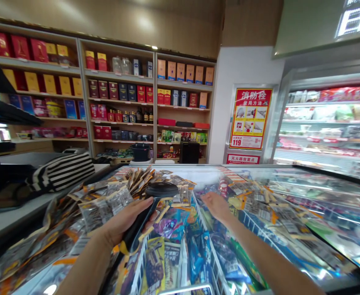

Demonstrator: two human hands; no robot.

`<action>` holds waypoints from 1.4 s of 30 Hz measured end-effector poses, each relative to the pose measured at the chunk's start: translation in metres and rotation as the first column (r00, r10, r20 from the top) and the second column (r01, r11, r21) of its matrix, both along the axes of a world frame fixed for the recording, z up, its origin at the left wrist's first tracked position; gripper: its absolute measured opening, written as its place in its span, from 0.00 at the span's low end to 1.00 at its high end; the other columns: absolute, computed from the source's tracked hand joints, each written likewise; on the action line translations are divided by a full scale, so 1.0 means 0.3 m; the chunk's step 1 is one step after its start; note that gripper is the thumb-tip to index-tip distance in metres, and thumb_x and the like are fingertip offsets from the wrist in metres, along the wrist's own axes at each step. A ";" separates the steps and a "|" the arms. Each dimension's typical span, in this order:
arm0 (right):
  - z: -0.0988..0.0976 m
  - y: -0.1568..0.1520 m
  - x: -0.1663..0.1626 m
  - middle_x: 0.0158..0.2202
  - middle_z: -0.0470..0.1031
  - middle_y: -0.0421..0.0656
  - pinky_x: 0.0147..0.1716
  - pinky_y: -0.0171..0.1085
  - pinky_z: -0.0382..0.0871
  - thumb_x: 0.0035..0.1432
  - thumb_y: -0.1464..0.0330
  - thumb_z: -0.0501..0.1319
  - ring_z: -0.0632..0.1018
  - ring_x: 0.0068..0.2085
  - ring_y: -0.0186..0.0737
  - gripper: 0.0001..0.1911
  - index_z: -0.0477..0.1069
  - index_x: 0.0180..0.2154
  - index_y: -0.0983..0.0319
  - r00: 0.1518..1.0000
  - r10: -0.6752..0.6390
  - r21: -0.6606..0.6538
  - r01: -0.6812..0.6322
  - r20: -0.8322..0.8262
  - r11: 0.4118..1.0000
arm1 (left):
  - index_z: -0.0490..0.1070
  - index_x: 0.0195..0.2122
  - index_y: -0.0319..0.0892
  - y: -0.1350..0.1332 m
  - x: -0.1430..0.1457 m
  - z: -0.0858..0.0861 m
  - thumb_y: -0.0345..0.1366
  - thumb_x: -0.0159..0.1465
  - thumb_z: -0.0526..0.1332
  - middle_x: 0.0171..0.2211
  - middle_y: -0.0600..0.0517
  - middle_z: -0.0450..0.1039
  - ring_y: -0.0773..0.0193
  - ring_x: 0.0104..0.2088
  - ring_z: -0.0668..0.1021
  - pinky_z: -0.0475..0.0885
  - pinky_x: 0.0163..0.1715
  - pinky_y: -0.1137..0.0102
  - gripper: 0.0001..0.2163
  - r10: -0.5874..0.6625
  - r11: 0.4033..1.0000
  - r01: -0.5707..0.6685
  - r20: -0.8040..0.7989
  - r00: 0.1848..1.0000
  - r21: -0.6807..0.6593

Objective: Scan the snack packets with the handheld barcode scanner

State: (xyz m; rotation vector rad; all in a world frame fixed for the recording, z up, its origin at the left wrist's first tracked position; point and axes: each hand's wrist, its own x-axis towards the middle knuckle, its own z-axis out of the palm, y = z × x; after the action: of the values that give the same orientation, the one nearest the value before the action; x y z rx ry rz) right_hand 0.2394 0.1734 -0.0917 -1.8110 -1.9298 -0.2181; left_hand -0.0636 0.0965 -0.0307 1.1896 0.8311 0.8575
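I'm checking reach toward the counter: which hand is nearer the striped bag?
Left. The left hand, gripping a black scanner, is right of the striped bag and lower in view; the right hand lies farther right, over the freezer packets.

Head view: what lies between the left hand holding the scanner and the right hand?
Colourful packets and a white wire divider lie there, shown in the head view.

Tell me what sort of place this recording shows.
Probably a small grocery or convenience shop: wall shelves of boxed goods, a chest freezer full of packets, and a handheld scanner in the left hand.
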 end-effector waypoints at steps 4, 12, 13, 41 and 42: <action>0.004 0.017 -0.280 0.31 0.73 0.47 0.29 0.37 0.62 0.46 0.48 0.41 0.72 0.34 0.43 0.28 0.67 0.32 0.61 0.987 0.000 -0.128 -0.021 -0.161 0.992 | 0.63 0.29 0.39 -0.004 0.000 0.005 0.46 0.50 0.55 0.18 0.56 0.63 0.74 0.16 0.65 0.58 0.14 0.78 0.14 0.024 1.000 -0.024 -0.002 1.000 -0.010; -0.009 0.085 -0.303 0.25 0.73 0.46 0.25 0.35 0.61 0.39 0.62 0.55 0.73 0.31 0.44 0.10 0.66 0.23 0.63 0.958 0.032 -0.142 -0.075 -0.287 0.987 | 0.62 0.24 0.38 -0.019 0.010 0.004 0.46 0.50 0.54 0.17 0.56 0.61 0.74 0.15 0.64 0.57 0.15 0.77 0.14 0.031 0.999 -0.030 -0.011 0.999 0.034; -0.003 0.086 -0.282 0.23 0.72 0.44 0.24 0.34 0.61 0.40 0.65 0.55 0.73 0.29 0.42 0.08 0.65 0.22 0.63 0.927 0.044 -0.130 -0.099 -0.373 0.987 | 0.62 0.24 0.38 -0.020 0.009 0.005 0.46 0.50 0.54 0.17 0.56 0.61 0.74 0.15 0.64 0.57 0.15 0.77 0.14 0.012 0.999 -0.012 -0.008 1.000 0.031; -0.009 0.085 0.045 0.20 0.69 0.40 0.21 0.34 0.62 0.43 0.60 0.49 0.69 0.22 0.37 0.17 0.66 0.33 0.62 0.490 0.064 0.111 0.067 -0.870 0.992 | 0.63 0.31 0.38 -0.029 0.057 -0.012 0.45 0.53 0.52 0.19 0.55 0.62 0.74 0.16 0.64 0.57 0.15 0.77 0.14 -0.058 0.995 0.061 -0.028 0.998 0.085; -0.011 0.089 0.051 0.21 0.69 0.41 0.21 0.34 0.61 0.43 0.60 0.48 0.69 0.23 0.37 0.18 0.66 0.34 0.62 0.522 0.059 0.125 0.092 -0.851 0.988 | 0.63 0.31 0.38 -0.031 0.059 -0.011 0.44 0.53 0.52 0.19 0.55 0.62 0.74 0.17 0.63 0.57 0.15 0.77 0.13 -0.064 0.994 0.066 -0.027 0.998 0.092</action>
State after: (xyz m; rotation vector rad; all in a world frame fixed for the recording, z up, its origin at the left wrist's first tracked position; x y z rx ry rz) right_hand 0.2547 0.2002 -0.0951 -1.3935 -1.1176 0.4571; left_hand -0.0458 0.0872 -0.0341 1.3040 0.7739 0.8374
